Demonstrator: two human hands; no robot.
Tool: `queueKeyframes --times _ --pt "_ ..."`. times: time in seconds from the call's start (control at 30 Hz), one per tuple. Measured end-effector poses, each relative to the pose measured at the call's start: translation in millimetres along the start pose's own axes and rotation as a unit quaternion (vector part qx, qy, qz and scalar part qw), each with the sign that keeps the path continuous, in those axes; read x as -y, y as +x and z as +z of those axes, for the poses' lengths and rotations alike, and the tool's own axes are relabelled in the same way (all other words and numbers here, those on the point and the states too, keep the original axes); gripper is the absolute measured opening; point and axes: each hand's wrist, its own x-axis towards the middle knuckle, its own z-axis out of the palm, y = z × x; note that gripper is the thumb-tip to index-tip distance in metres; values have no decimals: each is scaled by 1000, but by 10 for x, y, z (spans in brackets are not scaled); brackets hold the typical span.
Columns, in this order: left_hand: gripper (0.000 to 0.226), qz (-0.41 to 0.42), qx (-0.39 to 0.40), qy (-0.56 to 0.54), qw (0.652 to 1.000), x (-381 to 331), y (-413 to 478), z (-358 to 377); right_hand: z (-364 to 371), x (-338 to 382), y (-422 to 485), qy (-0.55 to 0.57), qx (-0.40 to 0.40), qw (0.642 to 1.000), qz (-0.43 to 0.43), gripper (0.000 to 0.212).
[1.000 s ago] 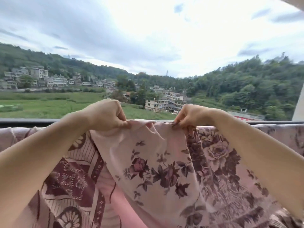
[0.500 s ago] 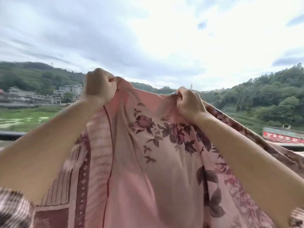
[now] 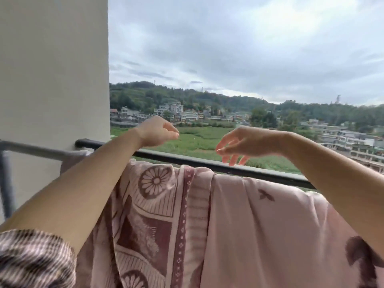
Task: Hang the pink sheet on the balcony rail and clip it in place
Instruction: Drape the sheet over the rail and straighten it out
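While both bare forearms reach forward over the balcony edge, the left hand (image 3: 158, 132) and the right hand (image 3: 243, 142) hang in the air above the black metal balcony rail (image 3: 259, 171), well apart from each other and holding nothing. The left hand is bent at the wrist with its fingers loosely gathered and pointing to the right. The right hand faces it with its fingers (image 3: 232, 161) drooping, relaxed, towards the rail; whether their tips touch the bar cannot be told.

The pink sheet with dark maroon flowers and wheel-shaped patterns (image 3: 239, 215) hangs below the hands on the near side of the rail. Its upper fold lies bunched along the bar, from under the left forearm across to the right edge of the view. Whether the cloth passes over the bar to the far side cannot be told. Neither hand touches the sheet.

At the left a pale plaster pillar (image 3: 54, 80) rises, with a grey metal tube (image 3: 31, 149) running across its foot. A brown-and-white striped sleeve (image 3: 33, 260) covers the upper left arm at the bottom corner. Beyond the rail lie a green field (image 3: 199, 140), pale low buildings (image 3: 176, 111) and wooded hills (image 3: 228, 100) under a cloudy sky.
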Motion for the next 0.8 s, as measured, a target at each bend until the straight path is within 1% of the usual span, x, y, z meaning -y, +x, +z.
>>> queueKeyframes --times 0.07,0.1,0.17,0.27,0.3,0.33,0.37,0.4,0.43,0.47,0.5,0.53,0.57,0.6,0.63,0.7,0.8 --pt "21 -30 -152 -4 988 289 -205 -179 117 311 150 -6 0 999 -50 23" --pt "20 -44 -225 -2 973 439 -329 -263 196 470 222 -4 -2 998 -70 23" --pt "18 -62 -343 8 937 764 -576 -397 385 761 367 2 -10 995 -102 22" --pt "20 -82 -472 -22 878 1324 -903 -487 723 1163 584 -25 -31 990 -133 20" --pt "26 -92 -496 -55 862 1519 -1004 -469 832 1289 651 -49 -43 988 -139 21" --pt "35 -100 -501 -98 854 1722 -1093 -413 937 1410 716 -74 -52 986 -141 24" --pt "46 -106 -485 -143 856 1902 -1187 -335 1040 1526 781 -94 -58 984 -138 29" --pt "61 -113 -447 -183 868 2056 -1265 -227 1131 1623 851 -107 -58 984 -128 34" --pt "76 -124 -382 -222 889 2182 -1337 -117 1213 1712 916 -117 -56 985 -116 39" --pt "90 -130 -296 -265 909 2300 -1403 -19 1279 1794 982 -126 -55 985 -101 42" --pt "96 -132 -193 -296 926 2443 -1439 78 1329 1865 1037 -130 -55 986 -85 43" --pt "90 -125 -84 -306 940 2579 -1458 149 1365 1913 1088 -129 -53 988 -66 39" --pt "74 -119 14 -284 951 2700 -1483 197 1395 1954 1117 -127 -48 989 -51 30" --pt "62 -113 84 -246 959 2814 -1504 214 1416 1982 1128 -124 -43 991 -35 27" --pt "58 -104 120 -219 963 2912 -1521 208 1427 1995 1117 -118 -45 992 -21 30" --pt "53 -96 162 -206 960 3031 -1531 81 1448 2006 1067 -108 -68 992 -4 30" --pt "30 -73 198 -224 952 2988 -1478 -359 1433 2035 1006 -88 -113 989 25 23"
